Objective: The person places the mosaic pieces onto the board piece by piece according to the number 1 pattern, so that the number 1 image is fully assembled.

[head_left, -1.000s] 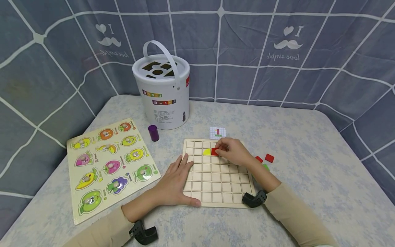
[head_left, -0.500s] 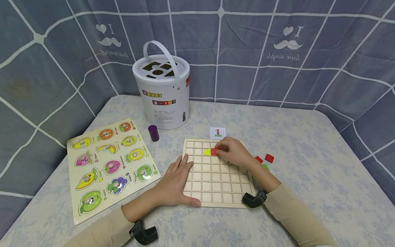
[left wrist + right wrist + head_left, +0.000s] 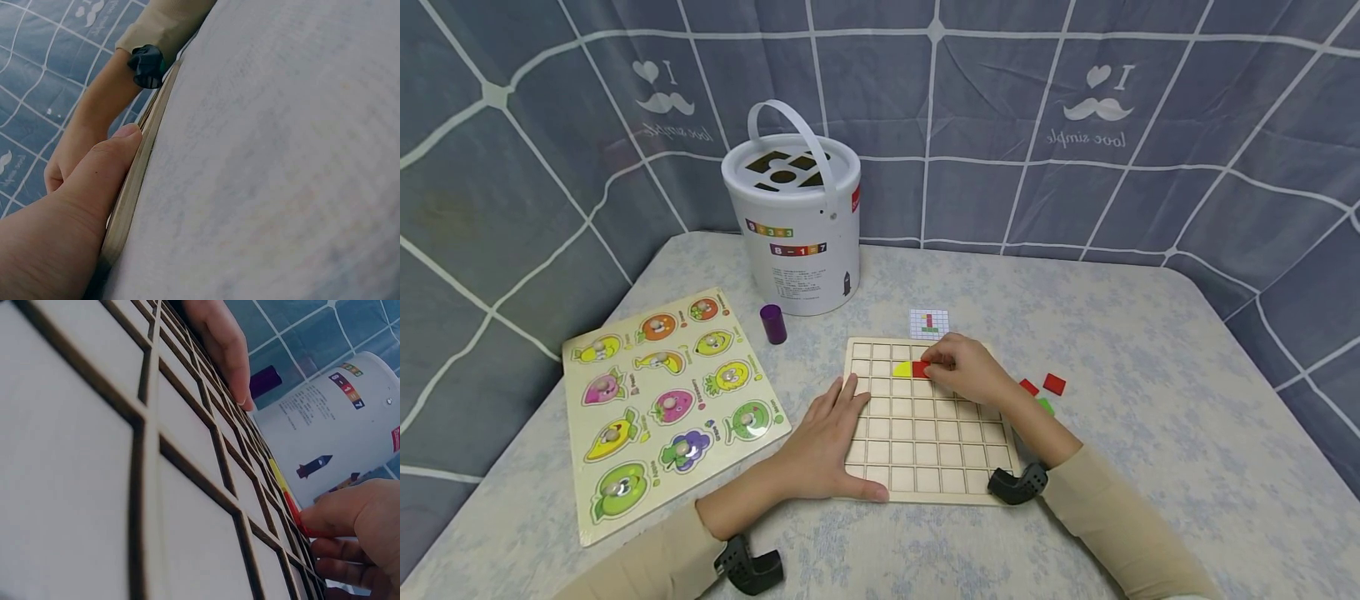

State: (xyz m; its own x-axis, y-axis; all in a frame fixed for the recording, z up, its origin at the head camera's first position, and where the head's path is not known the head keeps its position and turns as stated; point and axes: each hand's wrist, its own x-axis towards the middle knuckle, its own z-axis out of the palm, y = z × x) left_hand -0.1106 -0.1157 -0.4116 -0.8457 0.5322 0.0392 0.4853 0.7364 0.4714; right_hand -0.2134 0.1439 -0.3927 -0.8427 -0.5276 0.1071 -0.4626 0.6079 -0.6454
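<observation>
A wooden grid board (image 3: 902, 429) lies on the table before me. My left hand (image 3: 826, 446) rests with fingers spread along its left edge, the thumb at the near left corner; in the left wrist view that thumb presses the board's rim (image 3: 134, 181). Toward the board's far side, my right hand (image 3: 972, 367) pinches a red square tile (image 3: 918, 369) with thumb and fingers, holding it down at a grid cell. Directly left of it, a yellow tile with a curved edge (image 3: 903, 369) sits in its cell. The right wrist view shows the thumb (image 3: 325, 515) on the red tile.
A small pattern card (image 3: 929, 323) lies beyond the board. Red tiles (image 3: 1055, 383) and a green tile (image 3: 1046, 406) lie right of it, partly behind the right wrist. A fruit puzzle board (image 3: 662, 417), a purple cylinder (image 3: 773, 323) and a white bucket (image 3: 797, 242) stand left and behind.
The right fingers have shifted slightly at the red tile, which lies flatter beside the yellow tile. The left hand has stayed in place.
</observation>
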